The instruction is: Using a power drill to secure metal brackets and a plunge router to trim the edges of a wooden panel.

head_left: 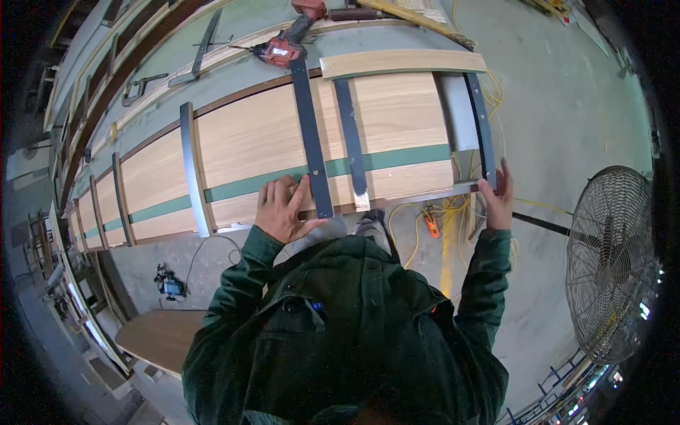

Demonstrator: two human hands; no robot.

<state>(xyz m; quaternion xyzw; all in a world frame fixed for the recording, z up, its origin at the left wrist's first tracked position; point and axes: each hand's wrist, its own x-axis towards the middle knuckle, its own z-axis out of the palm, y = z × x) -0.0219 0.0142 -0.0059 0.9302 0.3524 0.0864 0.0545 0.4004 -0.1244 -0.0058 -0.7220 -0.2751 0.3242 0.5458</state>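
A long pale wood panel (244, 145) with a green stripe (248, 186) lies in front of me, with metal crossbars over it. My left hand (282, 207) rests on its near edge, fingers laid over the wood, beside a dark crossbar (312, 142). At the frame's near right corner is my right hand (499, 198), thumb and fingers apart, the thumb at the end of the near rail (464, 188). A dark end bar (479, 127) runs away from that corner. Between panel and end bar is a gap.
A loose wooden strip (404, 62) lies across the far right side. Beyond the panel sit a red and black cordless drill (280, 51) and a clamp (142, 88). A large fan (609, 265) stands at right. Yellow cords (404, 230) trail on the floor near my feet.
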